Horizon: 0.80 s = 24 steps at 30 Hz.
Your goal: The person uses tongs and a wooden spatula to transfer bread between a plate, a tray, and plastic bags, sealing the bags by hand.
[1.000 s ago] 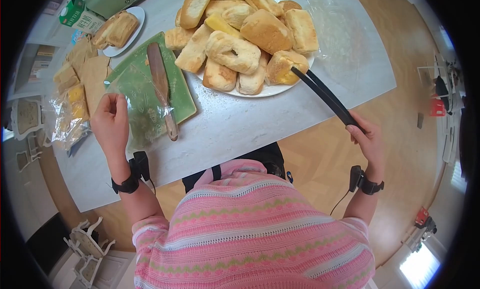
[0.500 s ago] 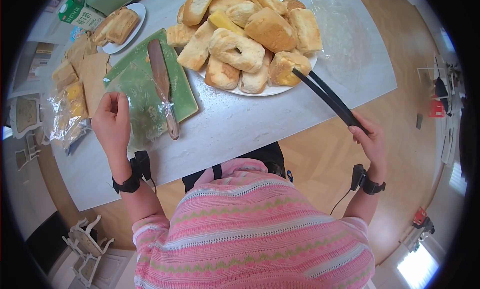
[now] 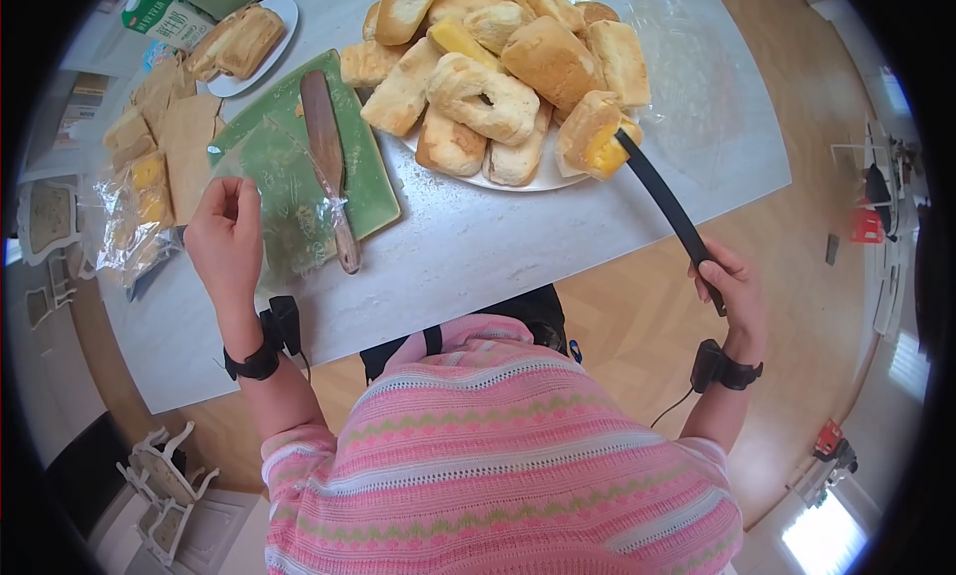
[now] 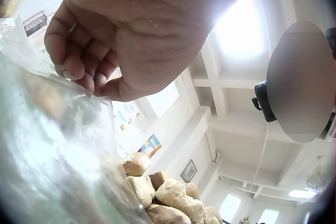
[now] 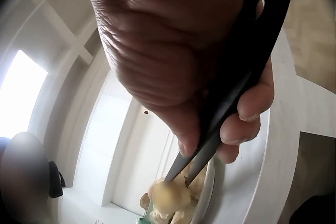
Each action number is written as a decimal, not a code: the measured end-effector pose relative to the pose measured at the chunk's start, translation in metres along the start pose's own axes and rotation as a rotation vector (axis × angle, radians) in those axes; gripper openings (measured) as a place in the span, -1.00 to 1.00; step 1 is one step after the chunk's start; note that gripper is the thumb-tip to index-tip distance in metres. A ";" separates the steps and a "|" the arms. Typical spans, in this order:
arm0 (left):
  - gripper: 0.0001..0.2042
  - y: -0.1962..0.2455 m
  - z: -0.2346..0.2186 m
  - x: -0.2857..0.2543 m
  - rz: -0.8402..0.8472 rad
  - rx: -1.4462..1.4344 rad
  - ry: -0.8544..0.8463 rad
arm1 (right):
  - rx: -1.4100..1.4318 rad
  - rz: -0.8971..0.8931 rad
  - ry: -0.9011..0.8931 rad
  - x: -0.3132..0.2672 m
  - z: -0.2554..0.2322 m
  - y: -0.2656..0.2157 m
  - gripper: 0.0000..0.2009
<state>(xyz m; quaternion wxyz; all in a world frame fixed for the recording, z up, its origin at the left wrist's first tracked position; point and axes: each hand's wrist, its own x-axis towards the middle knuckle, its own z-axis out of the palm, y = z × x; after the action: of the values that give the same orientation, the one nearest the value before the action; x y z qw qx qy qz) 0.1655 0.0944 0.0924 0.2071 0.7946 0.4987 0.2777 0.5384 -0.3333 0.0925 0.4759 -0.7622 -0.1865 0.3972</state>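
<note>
My left hand point(image 3: 227, 241) pinches the edge of a clear plastic bag point(image 3: 284, 222), which hangs over a green board point(image 3: 376, 192). In the left wrist view the bag point(image 4: 52, 140) spreads below the curled fingers. A long brown-bladed knife point(image 3: 324, 127) lies on the board, its handle end over the front edge. My right hand point(image 3: 735, 291) holds black tongs point(image 3: 665, 197). Their tips grip a bread piece point(image 3: 590, 127) with a yellow face, tilted up at the front right of the heaped white plate point(image 3: 548, 185). In the right wrist view, thumb and fingers squeeze the tongs point(image 5: 231, 90).
Several bread pieces point(image 3: 483, 97) are piled on the plate. A small plate point(image 3: 284, 45) with bread and a milk carton point(image 3: 164, 17) stand at the back left. Brown paper point(image 3: 189, 142) and bagged bread point(image 3: 139, 197) lie at the left. Clear plastic point(image 3: 687, 67) lies right of the pile.
The tongs have closed on the yellow-faced bread piece and tipped it up, turning its yellow side outward. My left hand keeps its pinch on the bag.
</note>
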 end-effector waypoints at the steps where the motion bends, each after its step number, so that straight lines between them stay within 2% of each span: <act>1: -0.80 0.000 0.000 0.000 -0.004 0.001 0.002 | 0.034 0.003 -0.005 -0.001 0.000 0.001 -0.65; 5: -0.80 0.002 0.002 -0.001 0.004 0.001 0.017 | 0.064 -0.028 -0.040 -0.008 0.009 -0.011 -0.65; 7: -0.80 0.001 0.002 -0.002 0.026 -0.011 0.036 | 0.065 -0.050 -0.001 -0.013 0.022 -0.021 -0.62; 16: -0.81 0.013 -0.004 -0.007 -0.007 -0.038 -0.020 | 0.070 -0.171 -0.233 0.010 0.126 -0.077 -0.56; 21: -0.82 0.006 -0.010 -0.009 -0.008 -0.112 -0.020 | -0.123 -0.249 -0.241 0.035 0.182 -0.084 -0.62; 23: -0.80 0.000 -0.013 -0.008 -0.068 -0.277 -0.146 | -0.301 -0.331 -0.185 0.042 0.197 -0.083 -0.67; 24: -0.80 -0.004 -0.014 -0.008 -0.075 -0.279 -0.135 | -0.308 -0.337 -0.194 0.046 0.205 -0.081 -0.67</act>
<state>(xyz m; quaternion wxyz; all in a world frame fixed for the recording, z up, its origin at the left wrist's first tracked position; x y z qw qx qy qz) 0.1516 0.0896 0.0986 0.3589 0.7558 0.4693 0.2823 0.4132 -0.1459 0.0957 0.3934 -0.7422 -0.4143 0.3503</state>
